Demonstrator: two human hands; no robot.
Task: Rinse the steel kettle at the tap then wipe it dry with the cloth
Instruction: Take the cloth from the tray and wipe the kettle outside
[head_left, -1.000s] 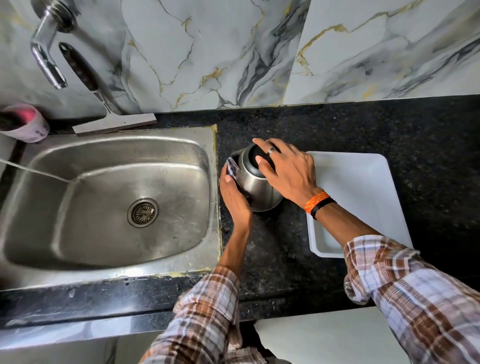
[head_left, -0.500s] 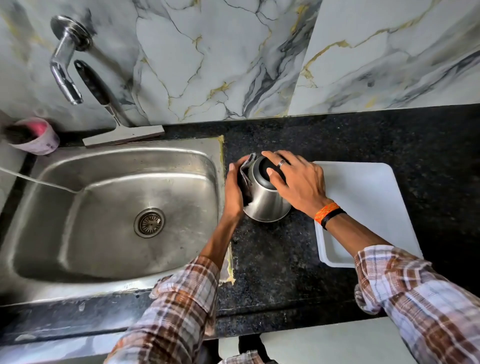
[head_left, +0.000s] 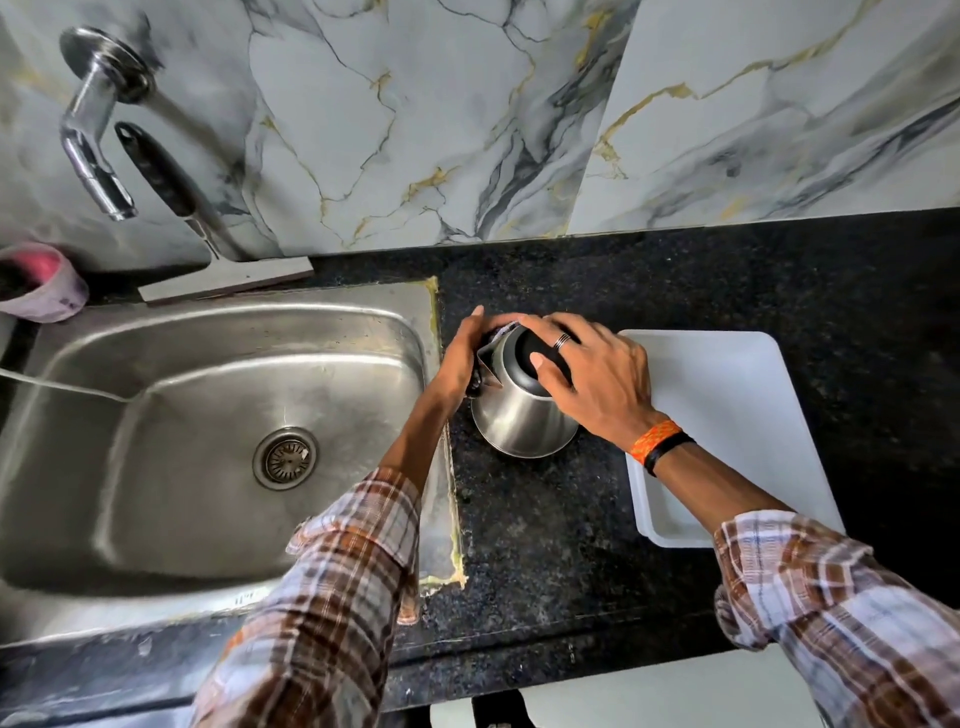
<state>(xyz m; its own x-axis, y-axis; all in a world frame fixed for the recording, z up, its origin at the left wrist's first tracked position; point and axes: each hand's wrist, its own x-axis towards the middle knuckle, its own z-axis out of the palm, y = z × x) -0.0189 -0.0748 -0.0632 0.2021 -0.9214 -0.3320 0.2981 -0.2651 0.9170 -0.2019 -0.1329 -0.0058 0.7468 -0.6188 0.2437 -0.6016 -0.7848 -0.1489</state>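
Note:
The steel kettle (head_left: 522, 421) stands upright on the black granite counter (head_left: 545, 545), just right of the sink. My right hand (head_left: 597, 374) presses down on its black lid, fingers spread over the top. My left hand (head_left: 460, 353) holds a small grey cloth (head_left: 491, 358) against the kettle's upper left side, near the far rim. Most of the cloth is hidden under that hand. The wall tap (head_left: 93, 140) is at the far left above the sink, with no water running.
The steel sink (head_left: 156, 441) fills the left half. A white tray (head_left: 727, 415) lies right of the kettle, under my right forearm. A black-handled squeegee (head_left: 208, 234) leans on the marble wall, and a pink cup (head_left: 36, 283) sits at the far left.
My left hand with the cloth has slid from the kettle's near left side up and round to its far upper left. My right hand has stayed on the lid.

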